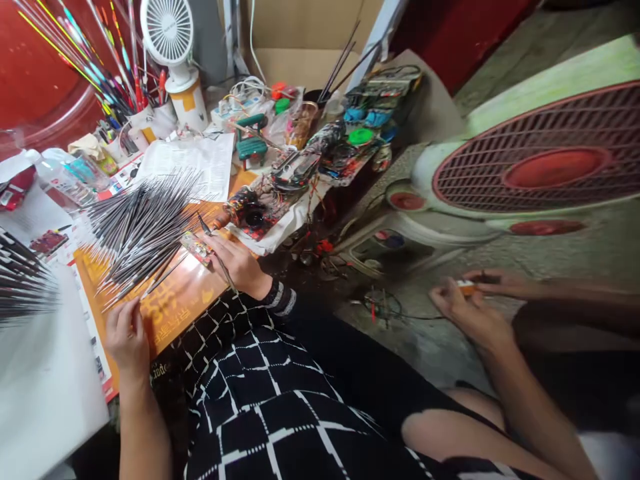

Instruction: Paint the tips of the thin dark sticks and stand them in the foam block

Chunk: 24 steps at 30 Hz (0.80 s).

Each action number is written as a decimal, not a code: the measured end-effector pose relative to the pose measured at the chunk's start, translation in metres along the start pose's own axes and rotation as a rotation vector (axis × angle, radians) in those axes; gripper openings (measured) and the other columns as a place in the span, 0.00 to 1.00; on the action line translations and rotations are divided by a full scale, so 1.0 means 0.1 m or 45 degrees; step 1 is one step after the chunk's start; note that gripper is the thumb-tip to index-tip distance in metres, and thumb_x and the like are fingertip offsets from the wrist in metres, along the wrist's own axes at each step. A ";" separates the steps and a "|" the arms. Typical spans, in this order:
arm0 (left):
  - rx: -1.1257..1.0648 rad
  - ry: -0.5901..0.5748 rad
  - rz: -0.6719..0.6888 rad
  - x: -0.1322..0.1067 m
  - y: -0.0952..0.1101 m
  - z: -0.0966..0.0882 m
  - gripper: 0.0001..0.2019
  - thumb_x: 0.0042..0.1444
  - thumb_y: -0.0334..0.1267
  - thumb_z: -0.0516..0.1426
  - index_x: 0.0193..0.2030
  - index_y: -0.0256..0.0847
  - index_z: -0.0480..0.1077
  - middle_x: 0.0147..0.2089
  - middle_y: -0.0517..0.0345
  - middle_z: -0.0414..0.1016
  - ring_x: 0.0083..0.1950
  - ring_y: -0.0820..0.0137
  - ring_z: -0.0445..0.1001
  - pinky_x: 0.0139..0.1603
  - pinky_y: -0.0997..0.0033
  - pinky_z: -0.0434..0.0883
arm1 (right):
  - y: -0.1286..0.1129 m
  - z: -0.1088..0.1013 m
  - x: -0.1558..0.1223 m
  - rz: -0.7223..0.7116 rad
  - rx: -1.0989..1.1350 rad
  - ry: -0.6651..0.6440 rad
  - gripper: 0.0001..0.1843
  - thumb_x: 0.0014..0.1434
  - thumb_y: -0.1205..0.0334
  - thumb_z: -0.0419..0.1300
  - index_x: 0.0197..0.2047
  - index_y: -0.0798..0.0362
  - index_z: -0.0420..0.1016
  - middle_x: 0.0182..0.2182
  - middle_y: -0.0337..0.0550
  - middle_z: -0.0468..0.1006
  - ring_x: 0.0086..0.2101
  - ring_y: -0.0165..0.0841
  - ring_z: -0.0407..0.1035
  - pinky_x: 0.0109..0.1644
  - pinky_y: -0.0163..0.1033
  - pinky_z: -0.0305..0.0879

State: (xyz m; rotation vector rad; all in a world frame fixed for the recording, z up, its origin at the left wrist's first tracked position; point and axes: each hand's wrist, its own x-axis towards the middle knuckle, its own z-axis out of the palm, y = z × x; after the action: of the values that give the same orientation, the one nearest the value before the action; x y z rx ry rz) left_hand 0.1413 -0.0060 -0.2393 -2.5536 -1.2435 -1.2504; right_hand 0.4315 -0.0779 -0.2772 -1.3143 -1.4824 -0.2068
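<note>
My left hand (127, 333) rests on an orange printed sheet (175, 300), fingers curled together at the near ends of a fan of thin dark rods (143, 230). I cannot tell whether it pinches one of them. My right hand (239, 261), with a striped cuff at the wrist, is closed on a thin dark stick (206, 228) that points up and to the left. Just left of its fingers lies a small patterned strip (197, 248). My black-and-white checked clothing fills the bottom middle of the view.
Another person's two hands (465, 300) at the right hold a small orange object low over the floor. A large red-grilled fan (540, 167) lies beyond them. Paint-spattered pots (300, 170), a small white fan (169, 33), papers and coloured rods in cups crowd the table's back.
</note>
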 end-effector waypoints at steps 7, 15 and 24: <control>-0.001 -0.025 0.029 -0.03 0.00 -0.02 0.09 0.67 0.36 0.56 0.47 0.39 0.77 0.45 0.49 0.78 0.48 0.67 0.76 0.55 0.64 0.72 | 0.01 0.05 -0.05 0.027 -0.077 -0.067 0.26 0.70 0.65 0.48 0.70 0.56 0.63 0.63 0.50 0.72 0.63 0.39 0.68 0.68 0.51 0.70; 0.013 -0.021 0.024 -0.04 0.01 -0.04 0.09 0.67 0.36 0.56 0.46 0.39 0.78 0.44 0.50 0.79 0.47 0.67 0.77 0.55 0.64 0.73 | 0.00 0.03 -0.05 -0.038 -0.096 -0.035 0.28 0.70 0.66 0.48 0.72 0.55 0.59 0.63 0.51 0.72 0.63 0.38 0.68 0.67 0.50 0.70; 0.015 -0.048 0.061 -0.03 0.04 0.00 0.09 0.66 0.38 0.57 0.46 0.40 0.79 0.42 0.50 0.79 0.44 0.68 0.77 0.51 0.67 0.73 | -0.02 0.02 -0.08 -0.004 -0.014 0.037 0.27 0.70 0.65 0.50 0.71 0.52 0.61 0.61 0.52 0.74 0.60 0.41 0.71 0.65 0.51 0.71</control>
State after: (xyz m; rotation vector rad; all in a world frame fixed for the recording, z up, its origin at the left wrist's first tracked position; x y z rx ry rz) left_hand 0.1425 -0.0105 -0.2405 -2.5943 -1.1851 -1.1877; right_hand 0.4278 -0.0819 -0.2829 -1.3125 -1.4604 -0.2353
